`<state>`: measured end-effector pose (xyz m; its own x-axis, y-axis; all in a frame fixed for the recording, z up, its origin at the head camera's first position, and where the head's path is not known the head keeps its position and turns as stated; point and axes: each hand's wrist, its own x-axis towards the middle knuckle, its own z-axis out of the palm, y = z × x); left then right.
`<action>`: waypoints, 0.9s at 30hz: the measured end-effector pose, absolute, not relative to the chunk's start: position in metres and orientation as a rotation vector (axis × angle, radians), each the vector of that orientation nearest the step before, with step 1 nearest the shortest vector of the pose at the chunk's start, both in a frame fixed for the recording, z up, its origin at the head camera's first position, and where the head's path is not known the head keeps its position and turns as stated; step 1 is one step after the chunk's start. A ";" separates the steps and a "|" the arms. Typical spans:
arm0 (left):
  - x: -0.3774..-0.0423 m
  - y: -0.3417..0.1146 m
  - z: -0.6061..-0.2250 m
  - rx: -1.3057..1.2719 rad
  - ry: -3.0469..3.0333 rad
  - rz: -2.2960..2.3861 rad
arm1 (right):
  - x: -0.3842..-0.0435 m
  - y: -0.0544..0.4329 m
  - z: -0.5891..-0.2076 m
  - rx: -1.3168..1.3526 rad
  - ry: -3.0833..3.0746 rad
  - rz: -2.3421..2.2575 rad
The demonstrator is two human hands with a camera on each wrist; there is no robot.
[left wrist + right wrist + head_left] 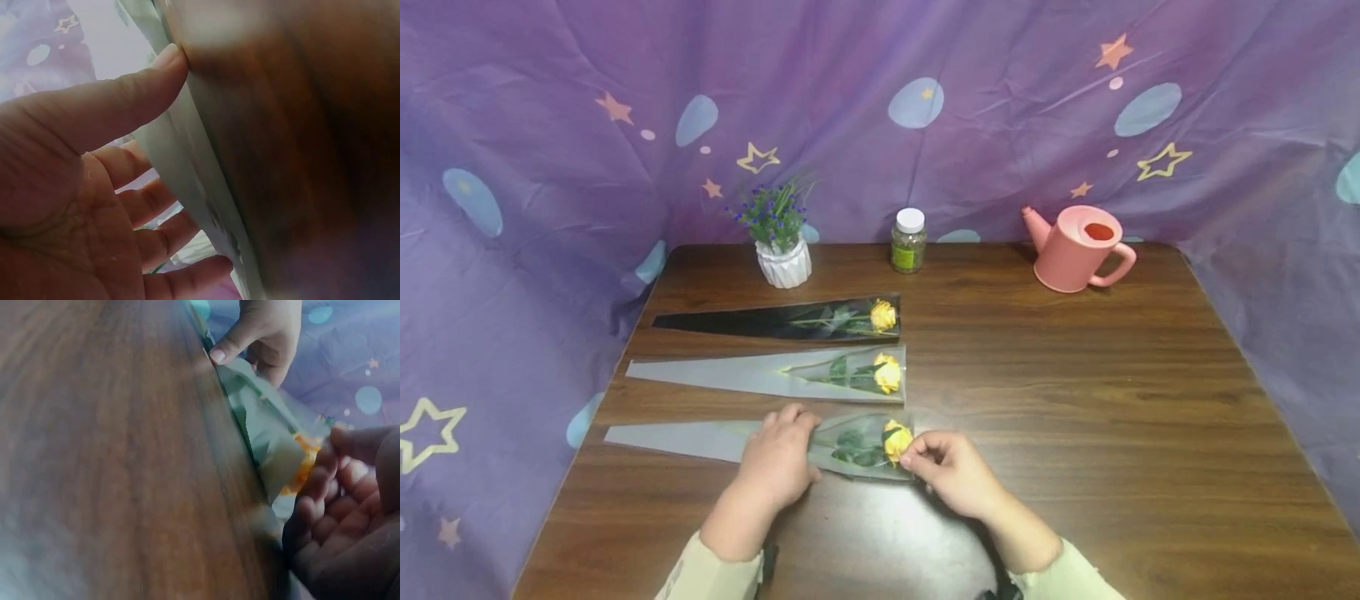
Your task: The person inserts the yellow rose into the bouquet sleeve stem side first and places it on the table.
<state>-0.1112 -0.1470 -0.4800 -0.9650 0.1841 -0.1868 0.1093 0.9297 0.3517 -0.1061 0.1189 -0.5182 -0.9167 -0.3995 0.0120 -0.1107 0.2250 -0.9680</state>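
A yellow rose (897, 442) lies in the nearest long flower sleeve (673, 437), clear at the bloom end and pale grey toward the narrow end. My left hand (781, 454) rests across the middle of this sleeve. In the left wrist view, its thumb (140, 94) lies extended at the sleeve's near edge, the fingers spread over the film. At the wide end, my right hand (955, 471) pinches the clear film between thumb and forefinger, right beside the bloom. The right wrist view shows those fingertips together by the orange-yellow petals (305, 464); the other fingers are curled.
Beyond lie a second grey sleeve (700, 372) and a black sleeve (722, 323), each with a yellow rose. Along the back stand a white flowerpot (785, 265), a white-capped jar (909, 242) and a pink watering can (1067, 254). Purple cloth (850, 167) surrounds the wooden table (1075, 375).
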 end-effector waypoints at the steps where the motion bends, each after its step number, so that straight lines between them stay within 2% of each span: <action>1: -0.112 -0.147 -0.480 0.226 2.873 0.505 | -0.107 0.120 -0.520 -0.507 2.230 -1.780; 6: -0.113 -0.146 -0.480 0.228 2.865 0.509 | -0.113 0.129 -0.528 -0.620 2.125 -1.889; 15: -0.116 -0.155 -0.475 0.143 2.869 0.505 | -0.135 0.149 -0.534 -0.318 2.128 -2.087; 27: -0.117 -0.158 -0.476 0.236 2.842 0.523 | -0.152 0.148 -0.542 -0.379 2.068 -2.154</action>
<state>-0.1174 -0.1577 -0.4761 -0.9576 0.2009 -0.2064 0.1142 0.9228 0.3680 -0.1525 0.1483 -0.5424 -0.9598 -0.2661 0.0893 -0.0785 -0.0511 -0.9956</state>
